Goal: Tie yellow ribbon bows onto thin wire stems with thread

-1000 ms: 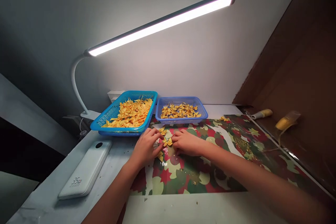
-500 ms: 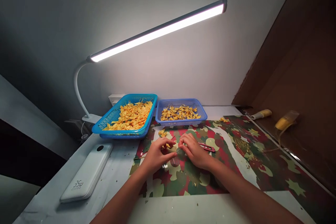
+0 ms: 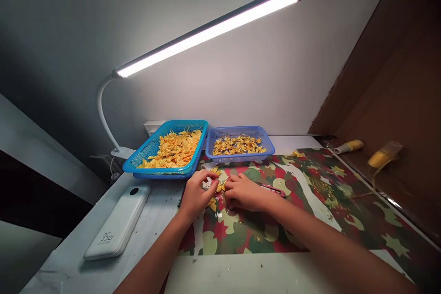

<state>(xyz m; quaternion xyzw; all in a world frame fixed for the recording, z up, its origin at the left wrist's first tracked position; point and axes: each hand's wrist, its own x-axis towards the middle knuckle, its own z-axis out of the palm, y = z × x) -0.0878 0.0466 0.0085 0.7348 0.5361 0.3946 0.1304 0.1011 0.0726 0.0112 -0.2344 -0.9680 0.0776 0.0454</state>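
Over the camouflage-patterned sheet, my left hand is curled, its thumb and forefinger closed at a small yellow ribbon bow. My right hand is right beside it, fingers pinched together. From under those fingers a thin pale tip pokes out; what it belongs to is hidden. Another yellow bow lies below my left fingertips, and one more is just beyond them. A pink-handled tool lies partly behind my right wrist.
At the back stand a turquoise basket heaped with yellow bows and a smaller violet-blue basket of gold-yellow bows. A white power bank lies left. A lit lamp hangs above. Cardboard rises at right.
My right hand has moved slightly left and turned palm down, closer to my left hand. My left hand has shifted a little left and up. The view has tilted slightly.
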